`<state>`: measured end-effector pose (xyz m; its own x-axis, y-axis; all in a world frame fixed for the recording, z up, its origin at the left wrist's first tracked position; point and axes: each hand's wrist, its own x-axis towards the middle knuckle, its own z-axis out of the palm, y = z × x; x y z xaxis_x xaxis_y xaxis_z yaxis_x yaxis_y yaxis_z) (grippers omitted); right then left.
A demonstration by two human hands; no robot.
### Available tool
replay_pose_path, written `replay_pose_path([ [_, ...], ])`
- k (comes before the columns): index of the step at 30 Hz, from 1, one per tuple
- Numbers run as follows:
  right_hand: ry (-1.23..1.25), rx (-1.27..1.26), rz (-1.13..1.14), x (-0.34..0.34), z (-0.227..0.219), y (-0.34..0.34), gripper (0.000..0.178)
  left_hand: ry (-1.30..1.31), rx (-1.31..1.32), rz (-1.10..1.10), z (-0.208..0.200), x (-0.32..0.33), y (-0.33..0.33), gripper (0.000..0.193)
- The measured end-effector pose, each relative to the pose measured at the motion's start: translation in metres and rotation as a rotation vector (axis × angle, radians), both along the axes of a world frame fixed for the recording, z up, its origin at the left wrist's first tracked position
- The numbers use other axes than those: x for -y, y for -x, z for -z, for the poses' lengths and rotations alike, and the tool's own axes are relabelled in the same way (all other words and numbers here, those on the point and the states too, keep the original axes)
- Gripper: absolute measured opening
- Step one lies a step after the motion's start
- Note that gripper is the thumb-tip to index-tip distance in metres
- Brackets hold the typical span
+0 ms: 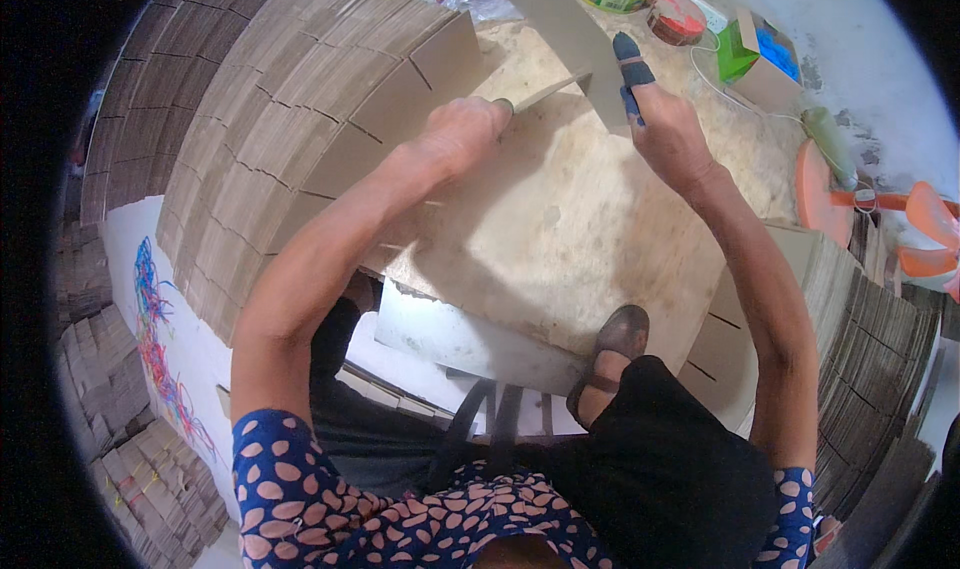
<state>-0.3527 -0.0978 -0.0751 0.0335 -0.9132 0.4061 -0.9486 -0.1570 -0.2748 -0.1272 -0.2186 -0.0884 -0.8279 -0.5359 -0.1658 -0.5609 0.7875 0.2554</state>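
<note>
Stained and pale, the bench (560,229) lies beneath the long strip (560,34), its near end grasped by the right hand's (665,134) fingers, and the second strip (545,95), pinched in the left hand's (465,134) fingers, each apparently angled so they can cross. Left stack (280,119) and right stack (865,319) of cardboard flank it; white wall (860,59) far right.

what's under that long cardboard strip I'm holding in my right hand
Around the lower end of the long cardboard strip in your right hand, the stained tan work surface shows below it. What lies directly beneath is covered, so I can't tell.
</note>
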Motion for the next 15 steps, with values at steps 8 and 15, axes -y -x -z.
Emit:
replay_pose_path([
  [8, 0.023, -0.052, 0.060, -0.046, -0.021, -0.004, 0.056, -0.015, -0.035, 0.033, -0.007, -0.018, 0.037, 0.020],
  [15, 0.055, -0.068, -0.045, -0.090, -0.021, -0.013, 0.043, -0.054, -0.137, 0.050, -0.020, -0.053, 0.076, 0.022],
])
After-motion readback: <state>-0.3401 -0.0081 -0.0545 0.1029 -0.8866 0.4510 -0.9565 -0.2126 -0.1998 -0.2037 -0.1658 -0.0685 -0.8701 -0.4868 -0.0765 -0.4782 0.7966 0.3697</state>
